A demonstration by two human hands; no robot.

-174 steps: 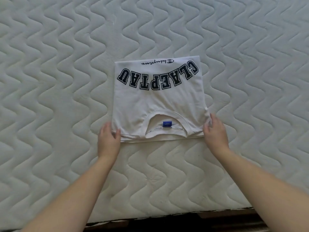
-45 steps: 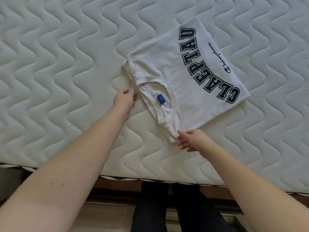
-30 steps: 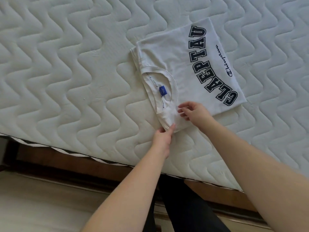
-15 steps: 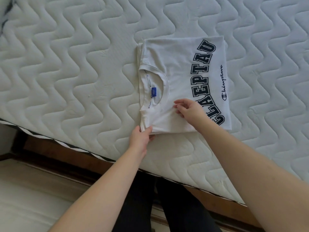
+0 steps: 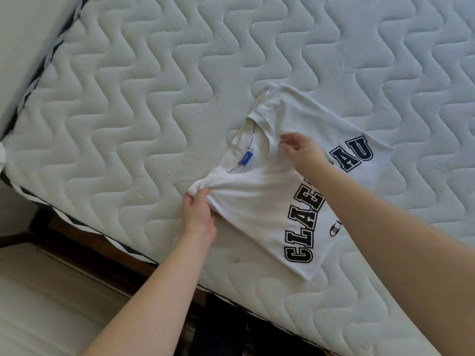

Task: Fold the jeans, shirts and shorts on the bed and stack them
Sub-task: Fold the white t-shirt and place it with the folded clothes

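Shirt (image 5: pixel 259 201): white, folded, dark block lettering; it lies right of the frame's centre on the mattress (image 5: pixel 128 98), its collar end raised.
Left hand (image 5: pixel 199 214): your fingers and thumb are curled round the bunched corner by the collar.
Right hand (image 5: pixel 303 152): your fingertips pinch the fabric beside the collar.
Label (image 5: pixel 247 158): blue, inside the collar.
Bed frame (image 5: pixel 84 249): dark wood, lower left.

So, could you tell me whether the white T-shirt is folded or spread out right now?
Folded: the white T-shirt forms a compact panel, sleeves tucked away, with the left hand and right hand gripping its collar end.
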